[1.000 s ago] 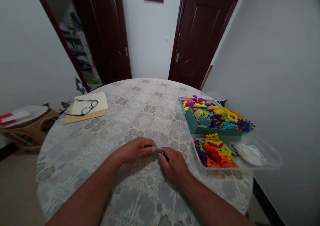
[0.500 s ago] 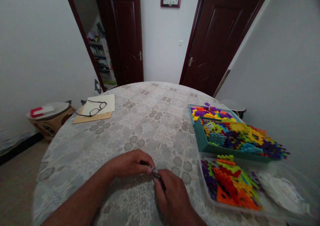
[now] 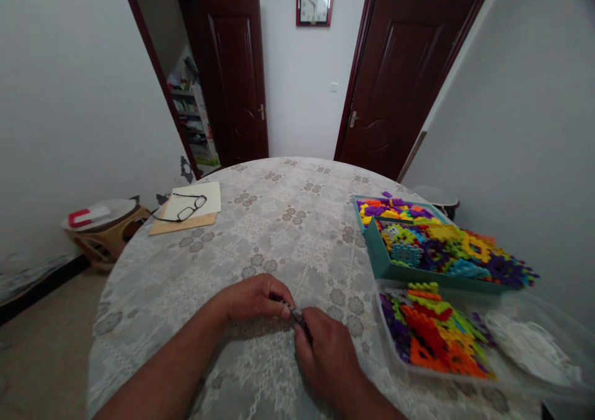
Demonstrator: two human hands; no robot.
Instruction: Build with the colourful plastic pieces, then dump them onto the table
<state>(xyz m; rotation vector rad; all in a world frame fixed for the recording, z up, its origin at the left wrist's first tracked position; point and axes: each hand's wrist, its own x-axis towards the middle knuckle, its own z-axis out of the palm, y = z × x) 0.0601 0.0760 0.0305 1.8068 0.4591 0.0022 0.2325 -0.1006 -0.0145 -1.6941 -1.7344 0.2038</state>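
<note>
Near the front of the table, my left hand [image 3: 258, 297] pinches one end of a small grey plastic building piece [image 3: 297, 315] with a bumpy edge. The other end is gripped by my right hand [image 3: 328, 349], its thumb and fingers closed. Both hands meet at this piece, just above the patterned tablecloth [image 3: 260, 370]. Fingers cover most of the piece, so its full shape is hidden. To the right of my right hand, a clear plastic tray [image 3: 395, 361] holds red, orange, purple and green toothed pieces and a heap of white ones [image 3: 530, 349].
Behind the tray, a teal box [image 3: 379, 259] overflows with colourful interlocking pieces, and another shallow teal box [image 3: 357, 212] lies beyond it. Eyeglasses [image 3: 186, 212] rest on papers [image 3: 209, 197] at the far left. A stool [image 3: 100, 237] stands left of the table.
The view has tilted up a little, showing more of the wall clock. Both hands keep nearly the same hold on the grey piece.
</note>
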